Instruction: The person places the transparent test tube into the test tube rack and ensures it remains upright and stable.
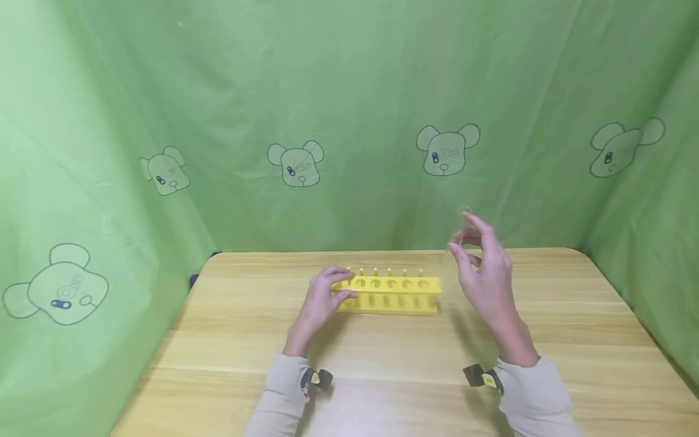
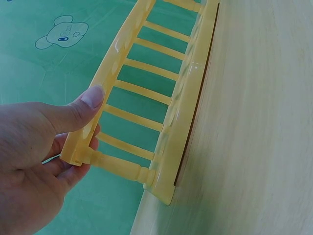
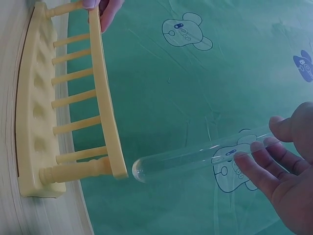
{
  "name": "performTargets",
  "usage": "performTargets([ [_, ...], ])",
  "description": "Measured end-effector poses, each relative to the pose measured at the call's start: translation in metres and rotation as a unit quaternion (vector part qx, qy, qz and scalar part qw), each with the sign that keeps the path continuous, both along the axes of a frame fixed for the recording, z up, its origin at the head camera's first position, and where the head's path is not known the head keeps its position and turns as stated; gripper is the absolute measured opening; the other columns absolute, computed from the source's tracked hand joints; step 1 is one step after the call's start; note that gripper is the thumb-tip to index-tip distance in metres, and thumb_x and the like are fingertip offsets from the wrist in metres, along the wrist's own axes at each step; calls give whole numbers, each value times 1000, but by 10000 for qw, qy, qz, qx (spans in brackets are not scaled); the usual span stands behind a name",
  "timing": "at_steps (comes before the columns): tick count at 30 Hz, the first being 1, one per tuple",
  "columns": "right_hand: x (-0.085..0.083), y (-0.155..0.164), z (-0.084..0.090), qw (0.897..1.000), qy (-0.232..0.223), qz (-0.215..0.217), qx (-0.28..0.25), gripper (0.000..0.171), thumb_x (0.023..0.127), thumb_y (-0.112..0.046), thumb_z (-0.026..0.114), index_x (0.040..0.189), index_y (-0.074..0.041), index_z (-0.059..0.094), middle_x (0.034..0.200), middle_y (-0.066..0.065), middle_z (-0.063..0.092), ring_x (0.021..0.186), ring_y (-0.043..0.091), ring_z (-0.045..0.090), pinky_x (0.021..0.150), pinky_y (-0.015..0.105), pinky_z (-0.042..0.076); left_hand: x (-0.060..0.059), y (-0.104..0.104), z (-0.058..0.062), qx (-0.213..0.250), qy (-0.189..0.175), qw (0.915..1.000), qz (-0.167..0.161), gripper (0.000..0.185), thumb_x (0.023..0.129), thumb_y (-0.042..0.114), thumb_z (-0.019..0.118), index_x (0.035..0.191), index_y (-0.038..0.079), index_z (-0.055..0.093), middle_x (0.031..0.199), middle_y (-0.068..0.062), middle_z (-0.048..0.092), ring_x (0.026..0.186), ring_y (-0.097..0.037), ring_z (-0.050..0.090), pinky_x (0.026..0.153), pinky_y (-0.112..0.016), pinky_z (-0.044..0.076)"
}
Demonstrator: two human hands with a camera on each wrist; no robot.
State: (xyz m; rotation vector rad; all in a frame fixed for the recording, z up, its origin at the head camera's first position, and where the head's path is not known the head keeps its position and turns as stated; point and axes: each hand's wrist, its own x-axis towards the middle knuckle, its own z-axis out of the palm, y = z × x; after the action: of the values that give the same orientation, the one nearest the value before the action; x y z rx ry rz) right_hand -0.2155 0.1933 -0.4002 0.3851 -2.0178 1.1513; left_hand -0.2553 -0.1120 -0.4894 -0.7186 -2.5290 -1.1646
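Note:
A yellow test tube rack (image 1: 390, 294) stands on the table, with a row of round holes in its top bar and pegs along the back. My left hand (image 1: 327, 291) grips the left end of that top bar; in the left wrist view the thumb (image 2: 93, 98) lies over the bar and the fingers are under it. Raised beyond the rack's right end, my right hand (image 1: 486, 273) pinches a clear glass test tube (image 3: 181, 159) near its upper end. The tube's rounded bottom points down, close to the rack's right end but apart from it.
The rack rests on a light wood-grain table (image 1: 382, 376). Green curtains (image 1: 360, 73) printed with bear heads hang behind and at both sides. Each wrist wears a small dark camera, and both sleeves are light-coloured.

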Motion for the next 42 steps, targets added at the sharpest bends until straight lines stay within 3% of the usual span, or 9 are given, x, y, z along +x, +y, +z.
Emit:
performTargets([
  [42, -8, -20, -7, 9997, -30, 227, 97, 67, 90, 14, 69, 150, -7, 47, 109, 19, 65, 106, 32, 65, 84, 10, 55, -3, -1, -3, -14, -7, 10000, 27, 44, 79, 7, 87, 120, -2, 72, 122, -15, 69, 117, -31, 65, 109, -39, 50],
])
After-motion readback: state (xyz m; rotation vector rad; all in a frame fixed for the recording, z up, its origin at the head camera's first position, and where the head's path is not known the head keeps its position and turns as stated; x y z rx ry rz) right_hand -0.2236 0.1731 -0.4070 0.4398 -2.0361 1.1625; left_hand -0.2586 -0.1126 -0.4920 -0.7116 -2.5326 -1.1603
